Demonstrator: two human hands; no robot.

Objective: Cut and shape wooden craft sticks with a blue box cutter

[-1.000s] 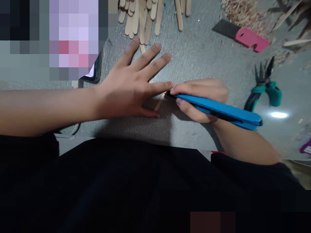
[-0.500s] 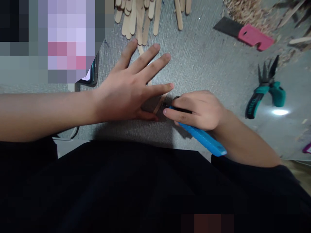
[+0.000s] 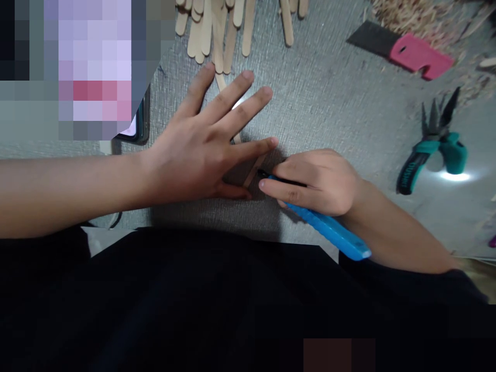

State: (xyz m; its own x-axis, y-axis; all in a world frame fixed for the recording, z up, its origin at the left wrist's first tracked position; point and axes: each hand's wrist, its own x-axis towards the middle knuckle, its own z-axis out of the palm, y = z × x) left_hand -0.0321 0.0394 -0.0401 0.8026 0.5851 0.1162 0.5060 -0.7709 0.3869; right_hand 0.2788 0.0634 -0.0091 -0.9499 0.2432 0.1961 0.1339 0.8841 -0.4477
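My left hand (image 3: 205, 142) lies flat with its fingers spread over thin wooden strips, which it partly covers. One strip (image 3: 253, 172) slants between the little finger and thumb; another pale strip (image 3: 220, 82) shows past the index finger. Whether the strips join beneath the palm is hidden. My right hand (image 3: 320, 178) is closed around a blue utility knife (image 3: 329, 230), its dark tip by the slanting strip. I cannot tell whether the blade touches the wood. Just beyond my left fingertips lie several craft sticks (image 3: 219, 46).
At the upper right is a pink-handled blade (image 3: 420, 56), beside a heap of wood shavings (image 3: 403, 15). Green-handled pliers (image 3: 456, 155) lie with jaws apart on the right of the grey table (image 3: 310, 93). A phone (image 3: 144, 116), partly blurred out, sits at the left.
The view has shifted slightly, so the tools on the right appear farther right. My left hand stays spread over the strips, and the knife tip has drawn slightly down and left.
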